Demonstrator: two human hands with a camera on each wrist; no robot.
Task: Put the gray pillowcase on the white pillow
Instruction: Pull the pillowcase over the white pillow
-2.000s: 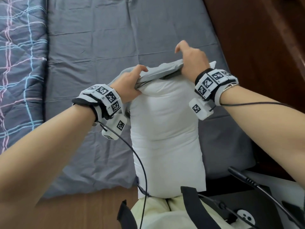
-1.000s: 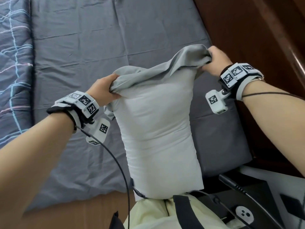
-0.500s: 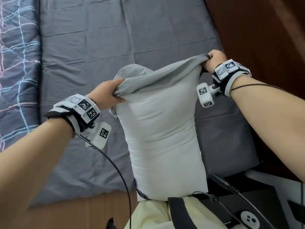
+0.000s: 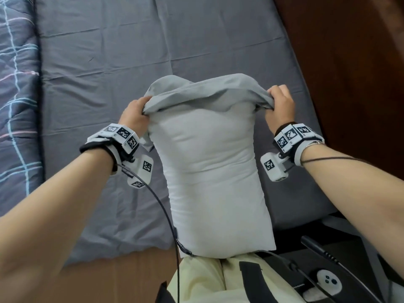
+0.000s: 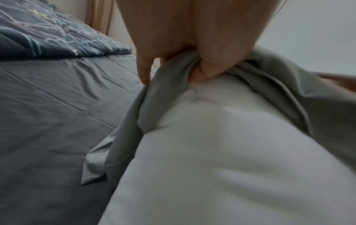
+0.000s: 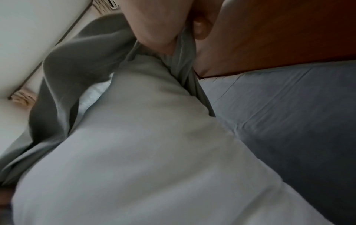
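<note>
Head view | both our hands, left hand [image 4: 133,114] and right hand [image 4: 281,106], grip gray pillowcase [image 4: 203,92] opening, spread wide to clear white pillow [image 4: 216,182] | pillow upright against us, bracing it.

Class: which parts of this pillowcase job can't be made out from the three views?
- Pillow top: head view, under the pillowcase.
- Pillow's bottom end: head view, behind the person's lap.
- Left hand fingertips: head view, buried in cloth.
- Right hand: right wrist view, cut off by the top edge.

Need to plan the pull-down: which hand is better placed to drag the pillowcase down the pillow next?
Neither clearly: left hand and right hand each grip a bunched corner of the gray pillowcase, level across the white pillow top. Probably both together.
</note>
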